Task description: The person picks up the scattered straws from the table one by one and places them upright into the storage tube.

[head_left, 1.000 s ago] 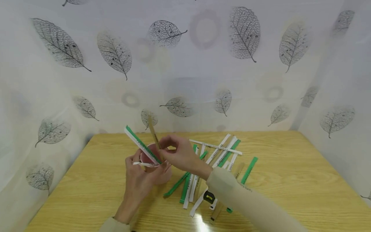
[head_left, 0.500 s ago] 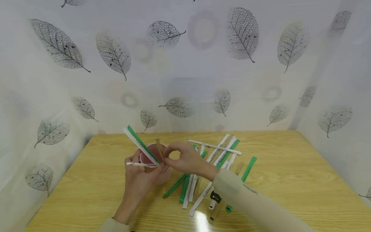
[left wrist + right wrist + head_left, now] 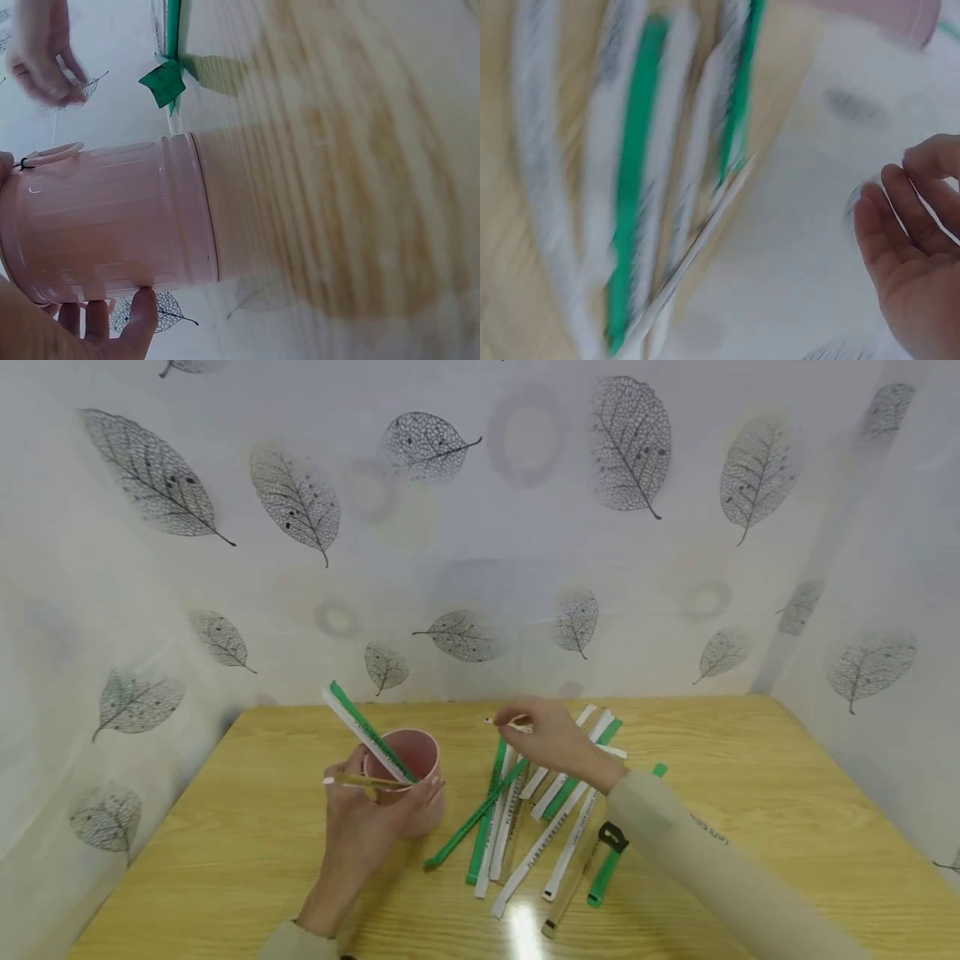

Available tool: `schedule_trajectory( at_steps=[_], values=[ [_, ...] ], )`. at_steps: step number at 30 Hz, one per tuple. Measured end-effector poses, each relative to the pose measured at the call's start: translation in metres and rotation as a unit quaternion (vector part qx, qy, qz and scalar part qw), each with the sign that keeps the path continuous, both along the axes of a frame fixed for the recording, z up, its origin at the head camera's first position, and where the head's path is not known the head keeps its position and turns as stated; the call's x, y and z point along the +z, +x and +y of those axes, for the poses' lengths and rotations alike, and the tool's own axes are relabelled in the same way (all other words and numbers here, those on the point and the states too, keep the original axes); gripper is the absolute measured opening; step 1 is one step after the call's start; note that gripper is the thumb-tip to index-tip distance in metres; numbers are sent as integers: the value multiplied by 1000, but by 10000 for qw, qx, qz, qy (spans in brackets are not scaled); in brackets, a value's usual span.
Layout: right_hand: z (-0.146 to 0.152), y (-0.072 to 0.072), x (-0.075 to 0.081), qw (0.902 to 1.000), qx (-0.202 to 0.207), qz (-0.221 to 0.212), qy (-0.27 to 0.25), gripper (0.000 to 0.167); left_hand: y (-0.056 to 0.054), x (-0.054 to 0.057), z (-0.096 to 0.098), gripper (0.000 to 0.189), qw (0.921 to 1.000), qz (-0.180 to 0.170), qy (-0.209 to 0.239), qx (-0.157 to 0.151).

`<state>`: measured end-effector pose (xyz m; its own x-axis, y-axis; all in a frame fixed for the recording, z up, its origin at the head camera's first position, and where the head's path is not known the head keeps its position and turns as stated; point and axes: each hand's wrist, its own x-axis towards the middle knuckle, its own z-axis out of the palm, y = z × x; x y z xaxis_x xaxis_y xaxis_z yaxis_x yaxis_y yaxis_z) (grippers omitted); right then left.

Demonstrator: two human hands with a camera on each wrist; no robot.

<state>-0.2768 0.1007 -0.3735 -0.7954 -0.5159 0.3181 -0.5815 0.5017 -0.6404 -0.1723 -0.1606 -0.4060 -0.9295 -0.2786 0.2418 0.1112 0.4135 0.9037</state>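
My left hand (image 3: pixel 367 818) grips a pink pail (image 3: pixel 112 217), thumb at its rim and fingers round its far side. A green straw wrapper (image 3: pixel 363 718) and a white one (image 3: pixel 352 727) lean up out of the pail's mouth. A brown wrapper (image 3: pixel 367 781) lies level across the rim, by the left fingers. My right hand (image 3: pixel 551 739) hovers over the upper end of a pile of printed wrapped straws, just above a white one (image 3: pixel 617 751) lying crosswise. In the right wrist view its fingers (image 3: pixel 919 217) are loosely bent with nothing between them.
Several white, green and brown straws overlap on the wooden table (image 3: pixel 750 827) right of the pail. A green straw (image 3: pixel 480 818) slants nearest to it. A leaf-printed sheet (image 3: pixel 510 527) hangs behind and beside the table.
My right hand has let go of the brown straw at the pail and moved right, over the pile. That straw went from upright to lying across the rim. My left hand stays.
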Motion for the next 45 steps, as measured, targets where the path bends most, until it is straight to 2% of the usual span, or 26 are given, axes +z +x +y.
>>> schedule_trajectory(
  at_steps=[4, 6, 9, 16, 22, 32, 38, 45],
  values=[
    [36, -27, -10, 9961, -267, 355, 760, 17, 1, -1, -1, 72, 10000, 23, -34, 22],
    [49, -37, -16, 9928, -397, 317, 1085, 17, 1, -1, -1, 73, 10000, 11, -89, 28],
    [57, -45, -20, 9880, -497, 0, 1461, 18, 1, -1, -1, 72, 10000, 50, -39, -5],
    [51, -56, -30, 9812, -230, -124, 1914, 16, 0, -1, -1, 70, 9999, 51, -72, 54],
    [42, -58, -32, 9805, -119, -426, 1915, 12, 0, -2, 0, 74, 10000, -36, 38, 9],
    [40, -60, -36, 9752, -179, -368, 2173, 7, 2, 0, -1, 78, 9999, -116, -48, 2],
    [42, -60, -38, 9750, -230, -289, 2192, 10, 2, 0, -1, 78, 9998, -102, -157, 39],
    [41, -59, -37, 9776, -182, -306, 2076, 11, 1, -1, -1, 79, 10000, -68, -57, 38]
  ],
)
